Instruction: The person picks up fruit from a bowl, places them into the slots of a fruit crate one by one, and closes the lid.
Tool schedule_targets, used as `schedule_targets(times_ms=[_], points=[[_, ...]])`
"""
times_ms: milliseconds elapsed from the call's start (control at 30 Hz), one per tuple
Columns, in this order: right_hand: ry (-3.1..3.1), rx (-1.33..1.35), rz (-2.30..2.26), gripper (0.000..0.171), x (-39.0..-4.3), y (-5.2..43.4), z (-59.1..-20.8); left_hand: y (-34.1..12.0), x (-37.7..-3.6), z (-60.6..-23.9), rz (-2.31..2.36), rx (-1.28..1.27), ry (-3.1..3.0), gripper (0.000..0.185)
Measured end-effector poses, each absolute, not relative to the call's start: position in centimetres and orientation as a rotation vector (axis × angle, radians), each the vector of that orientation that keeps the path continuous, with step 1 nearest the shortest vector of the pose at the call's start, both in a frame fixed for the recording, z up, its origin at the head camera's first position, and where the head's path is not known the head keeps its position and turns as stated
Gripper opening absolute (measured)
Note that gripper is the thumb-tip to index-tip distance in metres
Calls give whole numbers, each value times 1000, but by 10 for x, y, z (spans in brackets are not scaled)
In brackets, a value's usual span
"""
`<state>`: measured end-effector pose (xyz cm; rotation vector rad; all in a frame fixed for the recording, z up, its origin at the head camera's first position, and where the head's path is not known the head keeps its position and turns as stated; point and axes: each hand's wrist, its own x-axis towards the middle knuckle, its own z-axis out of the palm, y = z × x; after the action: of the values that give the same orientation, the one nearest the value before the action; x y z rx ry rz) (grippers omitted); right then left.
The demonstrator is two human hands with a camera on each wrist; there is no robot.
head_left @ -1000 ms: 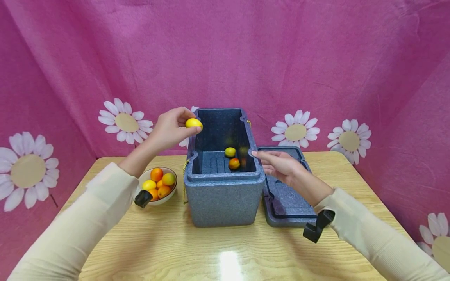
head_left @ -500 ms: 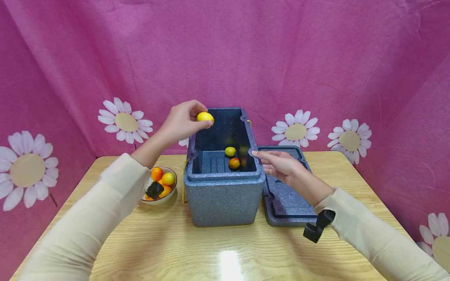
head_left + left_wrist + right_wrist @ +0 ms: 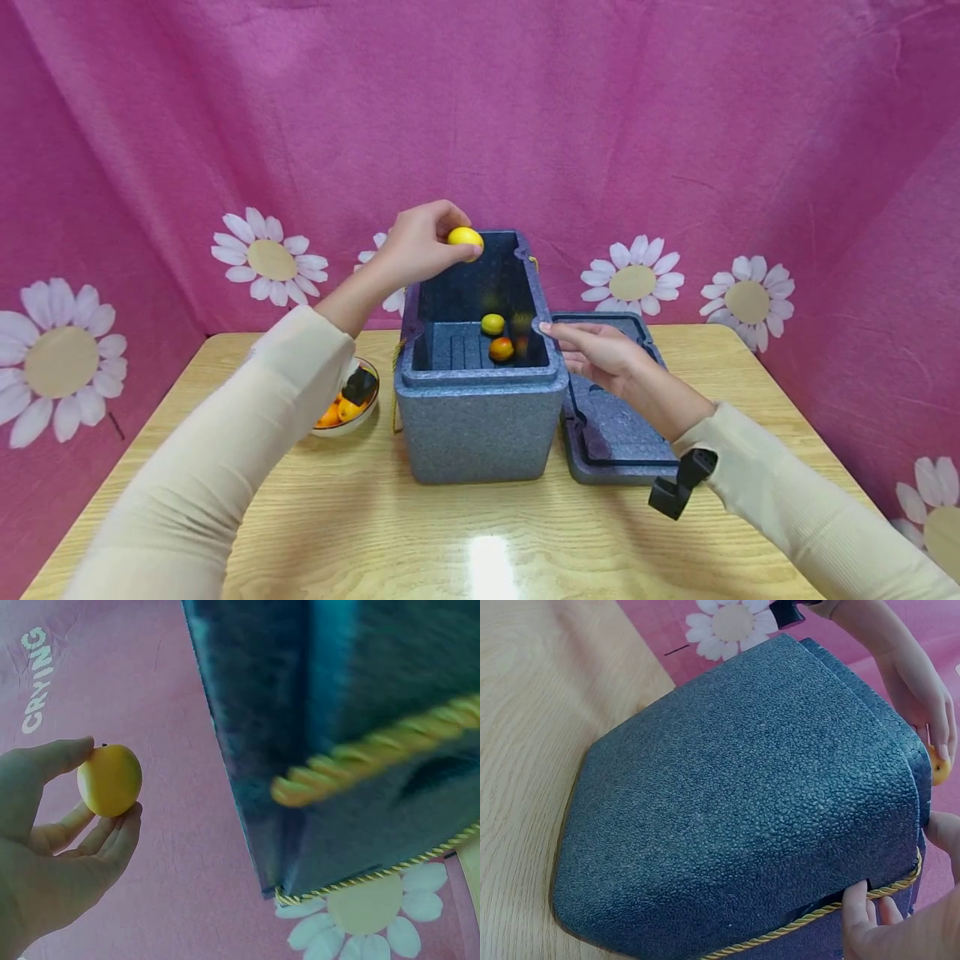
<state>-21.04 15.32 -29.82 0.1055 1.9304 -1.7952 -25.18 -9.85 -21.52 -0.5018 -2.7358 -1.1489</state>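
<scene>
white word "CRYING" on pink backdrop [image 3: 112, 667]

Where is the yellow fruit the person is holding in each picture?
Head: yellow fruit in the left hand, above the box.
Left wrist: fruit at left, pinched by fingertips.
Right wrist: a sliver at the right edge.
Shared landmark: the box.

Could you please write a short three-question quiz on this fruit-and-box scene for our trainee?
1. True or false: the left hand pinches a yellow fruit above the open foam box.
2. How many fruits lie on the box floor?
3. Where is the lid? A. on the box; B. on the table right of the box; C. in the bowl.

Key: 1 true; 2 two; 3 B.
</scene>
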Motion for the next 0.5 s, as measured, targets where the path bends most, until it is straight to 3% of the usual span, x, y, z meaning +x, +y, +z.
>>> schedule_targets(times_ms=[500], points=[[1936,88,-1784,76,-211,155,-299,-77,-273,-198,-1157,-481,-2768,37]])
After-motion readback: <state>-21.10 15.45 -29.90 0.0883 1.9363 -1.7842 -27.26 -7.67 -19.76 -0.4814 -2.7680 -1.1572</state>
